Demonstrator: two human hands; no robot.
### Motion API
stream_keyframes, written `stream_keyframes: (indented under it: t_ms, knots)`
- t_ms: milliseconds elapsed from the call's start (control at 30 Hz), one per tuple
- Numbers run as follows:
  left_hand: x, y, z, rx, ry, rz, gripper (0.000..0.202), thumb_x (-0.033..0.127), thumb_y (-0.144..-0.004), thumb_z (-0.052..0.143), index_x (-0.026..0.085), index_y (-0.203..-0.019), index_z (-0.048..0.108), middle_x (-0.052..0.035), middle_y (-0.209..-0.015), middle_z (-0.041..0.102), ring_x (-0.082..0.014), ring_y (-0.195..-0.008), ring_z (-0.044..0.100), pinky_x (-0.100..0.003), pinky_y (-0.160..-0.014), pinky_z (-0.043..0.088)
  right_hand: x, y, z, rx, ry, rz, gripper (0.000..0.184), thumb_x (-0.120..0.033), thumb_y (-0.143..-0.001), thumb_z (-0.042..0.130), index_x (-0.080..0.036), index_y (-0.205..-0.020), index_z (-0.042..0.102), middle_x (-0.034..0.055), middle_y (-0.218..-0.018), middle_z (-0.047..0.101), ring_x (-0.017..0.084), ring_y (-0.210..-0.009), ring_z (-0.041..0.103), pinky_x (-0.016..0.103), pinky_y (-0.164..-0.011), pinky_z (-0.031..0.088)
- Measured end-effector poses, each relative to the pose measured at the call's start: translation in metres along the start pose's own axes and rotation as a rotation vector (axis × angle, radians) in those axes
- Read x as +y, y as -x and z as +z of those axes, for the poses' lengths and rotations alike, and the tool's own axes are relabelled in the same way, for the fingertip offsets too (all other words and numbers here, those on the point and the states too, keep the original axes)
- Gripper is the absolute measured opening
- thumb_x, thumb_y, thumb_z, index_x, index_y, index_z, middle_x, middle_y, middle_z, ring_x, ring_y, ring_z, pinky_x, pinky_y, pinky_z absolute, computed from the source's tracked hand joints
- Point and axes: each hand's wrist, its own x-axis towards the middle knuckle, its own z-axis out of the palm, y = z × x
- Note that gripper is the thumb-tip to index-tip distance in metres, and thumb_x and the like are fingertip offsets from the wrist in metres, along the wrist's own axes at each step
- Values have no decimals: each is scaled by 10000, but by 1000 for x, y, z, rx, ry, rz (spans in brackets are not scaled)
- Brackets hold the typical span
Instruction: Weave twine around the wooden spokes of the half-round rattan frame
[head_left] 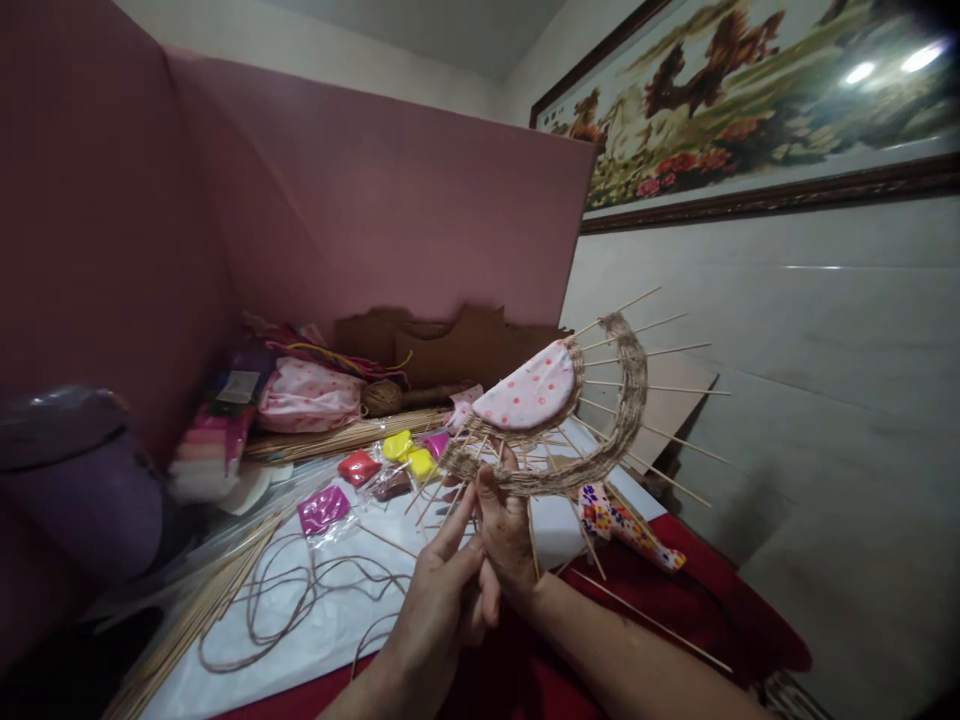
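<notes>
A half-round fan-shaped frame (634, 400) of thin wooden sticks is held up in front of me. Brown twine is woven through the sticks as a curved outer band, and a pink spotted cloth half-circle (529, 388) fills the centre. My right hand (506, 530) grips the band's lower edge, thumb in front. Close beside it, touching it, my left hand (450, 585) has its index finger up against the band's lower left end and its other fingers curled; what they pinch is hidden. Loose brown twine (300, 600) lies in loops left of my left hand, one strand running towards it.
Small red (358, 467), yellow and magenta packets (324, 510) lie on a white sheet (247, 675). Bundled sticks (217, 590) run along the left; a twine ball (382, 398) and cardboard (450, 350) stand behind. Flowered cloth (626, 525) lies right; a purple bin (82, 480) stands far left.
</notes>
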Motion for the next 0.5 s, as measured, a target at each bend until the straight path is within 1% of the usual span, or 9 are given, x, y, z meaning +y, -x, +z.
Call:
stream_keyframes:
  t_ms: [67, 133, 200, 267, 400, 500]
  knots:
    - [0, 0, -1, 5, -24, 12, 729, 346, -819, 541, 213, -1447, 195, 48, -365, 504, -57, -273, 259, -151, -328, 179, -1, 0, 0, -28, 9, 14, 512, -329, -747, 689, -238, -1227, 536, 46, -1022, 687, 196, -1019, 609, 314, -886, 464]
    - [-1, 0, -2, 8, -49, 23, 741, 372, -817, 545, 212, -1447, 191, 55, -358, 492, -57, -274, 256, -151, -330, 173, -2, 0, 0, -23, 16, 13, 506, -338, -762, 677, -233, -1235, 531, 51, -1042, 682, 195, -981, 624, 315, -872, 468]
    - [-3, -2, -3, 2, -80, 29, 768, 415, -808, 552, 203, -1447, 182, 62, -348, 481, -59, -269, 252, -155, -330, 160, -4, 0, 0, -11, 17, 6, 518, -347, -746, 696, -226, -1225, 541, 54, -1045, 682, 198, -940, 637, 311, -853, 473]
    - [-6, -4, -5, 10, -101, 47, 781, 431, -796, 562, 188, -1443, 200, 68, -338, 469, -62, -267, 261, -161, -335, 163, -6, 0, 1, -23, 4, 25, 545, -382, -743, 697, -224, -1237, 529, 54, -1019, 691, 201, -858, 656, 303, -776, 494]
    - [-9, -7, -8, 60, -151, 96, 721, 362, -774, 578, 169, -1415, 310, 68, -331, 455, -89, -293, 344, -185, -355, 230, -9, 1, 3, -63, -7, 77, 582, -507, -793, 605, -214, -1279, 476, 45, -882, 715, 189, -688, 656, 271, -575, 488]
    - [-9, -7, -9, 82, -197, 123, 661, 308, -780, 553, 175, -1398, 361, 57, -345, 478, -107, -323, 385, -199, -378, 287, -10, 1, 3, -93, 17, 70, 598, -549, -809, 561, -204, -1286, 459, 31, -788, 711, 179, -640, 638, 257, -532, 467]
